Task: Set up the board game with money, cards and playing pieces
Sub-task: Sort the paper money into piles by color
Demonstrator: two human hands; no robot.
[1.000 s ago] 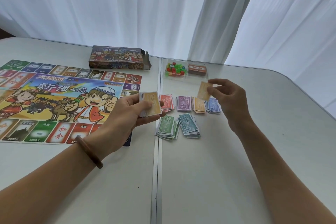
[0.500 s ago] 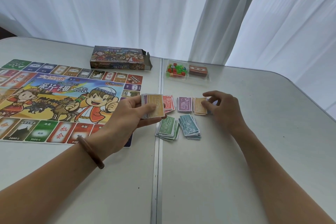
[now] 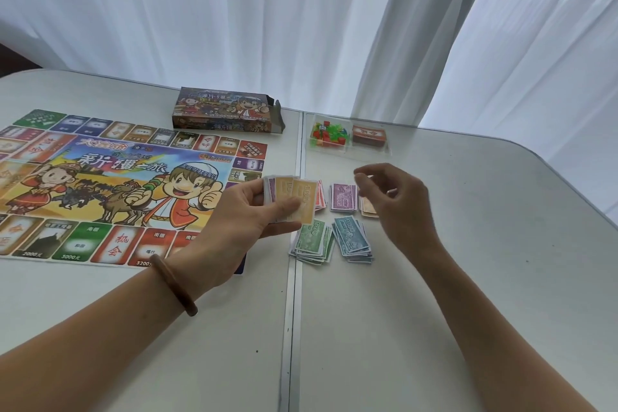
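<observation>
The left hand [image 3: 247,224] holds a fanned wad of play money [image 3: 294,197] over the near right corner of the game board [image 3: 117,184]. Its fingers curl behind the notes and the thumb presses across the front. An orange note marked 100 is on top, with purple edges showing behind.

The right hand [image 3: 398,204] hovers above the sorted money on the tabletop [image 3: 468,278]. Its fingers are loosely curled, the thumb close to the forefinger. It is slightly blurred, but nothing seems to be between them.

Below it lies an orange pile [image 3: 366,209], partly hidden. A purple pile [image 3: 342,197] is just beside that, and a red pile [image 3: 320,194] peeks out from behind the held wad. Nearer the person, a green pile [image 3: 312,241] and a teal pile [image 3: 352,239] lie side by side, both loosely spread.

Farther back, a clear tray [image 3: 347,152] holds small red and green playing pieces [image 3: 329,134] in one compartment and a brown card deck [image 3: 369,135] in the other. The game box [image 3: 227,114] lies beyond the board with an end flap open. A brown bracelet [image 3: 174,284] circles the left wrist.
</observation>
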